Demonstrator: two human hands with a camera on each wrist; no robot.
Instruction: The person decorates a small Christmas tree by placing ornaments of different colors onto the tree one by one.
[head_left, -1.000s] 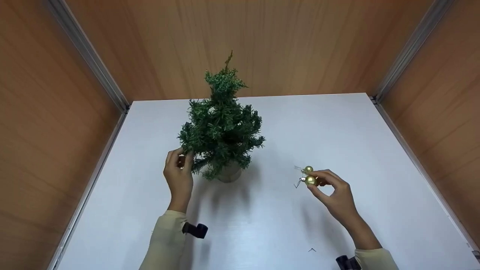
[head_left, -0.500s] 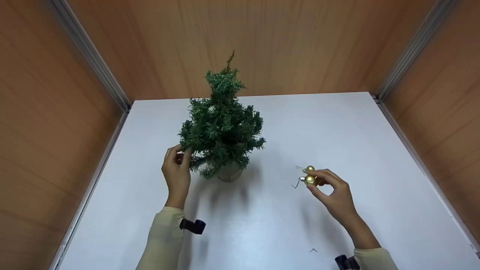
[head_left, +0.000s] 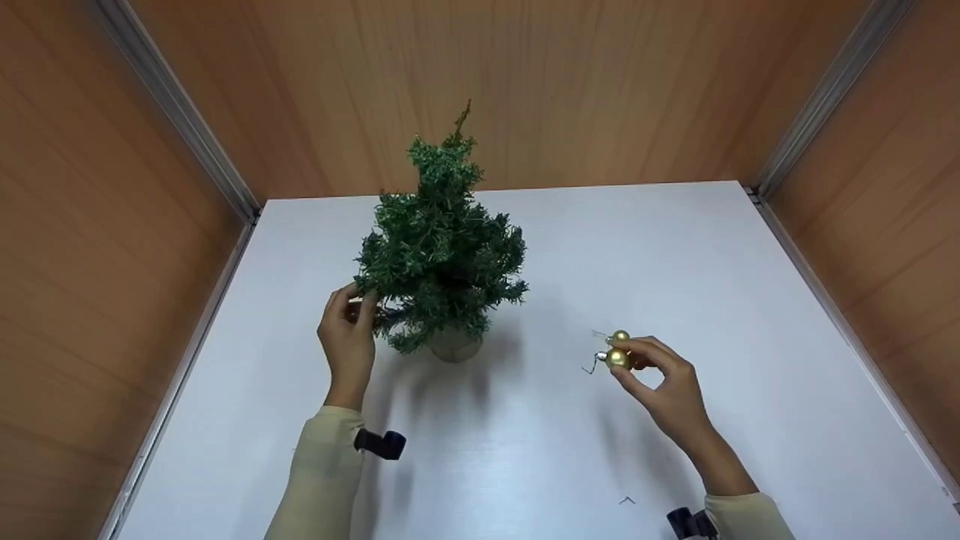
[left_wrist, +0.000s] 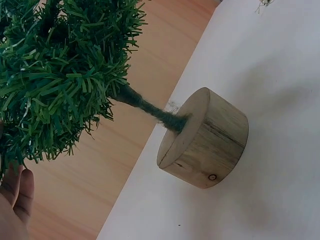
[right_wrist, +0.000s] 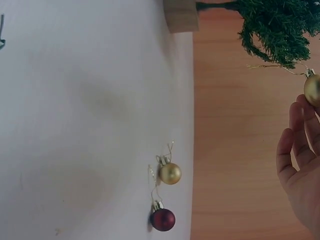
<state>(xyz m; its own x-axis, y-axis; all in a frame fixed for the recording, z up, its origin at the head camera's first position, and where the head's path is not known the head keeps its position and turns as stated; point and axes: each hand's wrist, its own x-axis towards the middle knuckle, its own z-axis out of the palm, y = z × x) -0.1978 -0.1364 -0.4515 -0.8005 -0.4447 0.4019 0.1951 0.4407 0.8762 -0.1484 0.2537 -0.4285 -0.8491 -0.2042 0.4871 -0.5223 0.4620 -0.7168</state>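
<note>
A small artificial Christmas tree (head_left: 442, 247) with green branches stands on a round wooden base (left_wrist: 210, 140). At its lower left, my left hand (head_left: 349, 345) holds a branch tip between thumb and fingers; foliage covers the fingertips. My right hand (head_left: 671, 382) pinches a gold bauble (head_left: 618, 359), its thin hanging loop pointing left. Lying on the table in the right wrist view are another gold bauble (right_wrist: 170, 173) and a dark red bauble (right_wrist: 163, 219). From the head, the right hand largely hides the red one.
The white table (head_left: 510, 465) is bounded by a wooden back wall (head_left: 600, 90) and side panels with metal corner rails. A small bent dark wire (head_left: 627, 500) lies near the front. Both wrists carry black cameras.
My left hand has moved slightly left and away from me, and the tree has shifted a little left with it. The right hand with its gold bauble stays almost still.
</note>
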